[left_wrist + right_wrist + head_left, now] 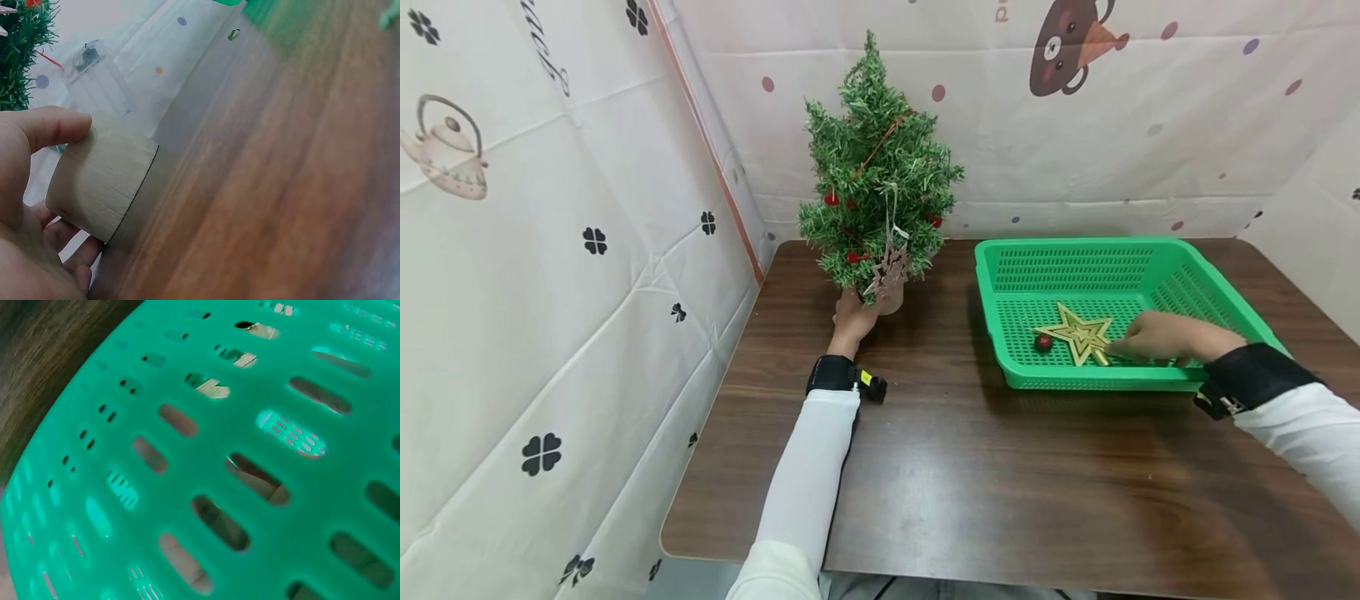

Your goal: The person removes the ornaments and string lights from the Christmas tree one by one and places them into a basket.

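In the head view a small artificial Christmas tree stands at the back left of the table. My left hand grips its round wooden base, thumb on the upper side and fingers curled beneath in the left wrist view. A glittery star ornament hangs low on the tree. My right hand is inside the green basket, its fingertips pinching the lower right part of a gold star tree topper. In the right wrist view the basket's wall hides most of that hand.
A dark red ball lies in the basket, left of the gold star. The brown wooden table has patterned white sheeting behind it and along its left side. A clear plastic box shows behind the tree base.
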The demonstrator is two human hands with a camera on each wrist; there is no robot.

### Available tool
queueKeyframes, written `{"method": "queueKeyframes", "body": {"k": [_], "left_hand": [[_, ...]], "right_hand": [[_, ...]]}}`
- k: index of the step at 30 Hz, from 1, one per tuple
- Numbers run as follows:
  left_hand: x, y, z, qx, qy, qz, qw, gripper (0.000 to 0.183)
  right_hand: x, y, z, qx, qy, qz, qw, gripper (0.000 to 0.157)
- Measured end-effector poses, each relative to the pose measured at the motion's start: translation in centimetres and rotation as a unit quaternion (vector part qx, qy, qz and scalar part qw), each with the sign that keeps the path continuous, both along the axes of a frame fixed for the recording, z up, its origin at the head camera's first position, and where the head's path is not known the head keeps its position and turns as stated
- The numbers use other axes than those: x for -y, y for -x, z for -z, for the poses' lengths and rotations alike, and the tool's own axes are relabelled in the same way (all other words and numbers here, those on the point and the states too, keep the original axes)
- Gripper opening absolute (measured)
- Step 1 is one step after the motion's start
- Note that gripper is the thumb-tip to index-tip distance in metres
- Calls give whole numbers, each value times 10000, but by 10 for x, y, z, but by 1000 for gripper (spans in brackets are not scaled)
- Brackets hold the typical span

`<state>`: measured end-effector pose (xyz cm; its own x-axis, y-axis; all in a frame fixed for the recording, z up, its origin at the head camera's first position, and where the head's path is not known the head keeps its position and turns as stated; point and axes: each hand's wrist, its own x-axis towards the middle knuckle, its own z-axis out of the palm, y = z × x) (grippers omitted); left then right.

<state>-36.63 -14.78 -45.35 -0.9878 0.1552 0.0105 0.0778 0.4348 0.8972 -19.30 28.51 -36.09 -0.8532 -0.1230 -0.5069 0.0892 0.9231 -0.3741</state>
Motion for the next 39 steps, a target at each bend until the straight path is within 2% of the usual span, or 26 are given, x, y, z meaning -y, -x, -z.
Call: {"method": "queueKeyframes", "body": {"k": [3,7,12,18,21,24,28,31,35,39], "left_hand": [[0,-1,1,106,-70,-4,9999,80],[-1,-1,1,188,-80,-9,9998,83],[-5,-2,0,298,-23,-32,9995,80],[-9,0,-2,63,-61,-27,10000,71],[-8,2,-4,-3,-68,-33,10000,71],[-6,2,-6,-24,-76,-35,10000,75],[-4,1,-6,51,13,-72,10000,79],[-2,0,-5,196,82,-121,9997,82],[0,-3,-3,335,162,-81,9993,88],[4,-3,-1,229,136,16,9996,90]], "right_hand": [[-4,1,2,-173,-24,-70,9998,42],[-6,5,-7,-646,-14,-112,9978,27],[8,7,-33,-1183,-73,-121,9929,31],[34,2,-65,-1783,-235,-138,9836,34],[46,-1,-78,-2097,-258,-145,9773,38],[63,-5,-91,-2407,-65,18,9706,42],[96,-12,-107,-2981,526,347,9525,39],[125,-15,-112,-3423,1044,522,9323,36],[163,-18,-108,-3819,1758,825,9036,38],[198,-10,-97,-4122,2259,929,8777,42]]}}
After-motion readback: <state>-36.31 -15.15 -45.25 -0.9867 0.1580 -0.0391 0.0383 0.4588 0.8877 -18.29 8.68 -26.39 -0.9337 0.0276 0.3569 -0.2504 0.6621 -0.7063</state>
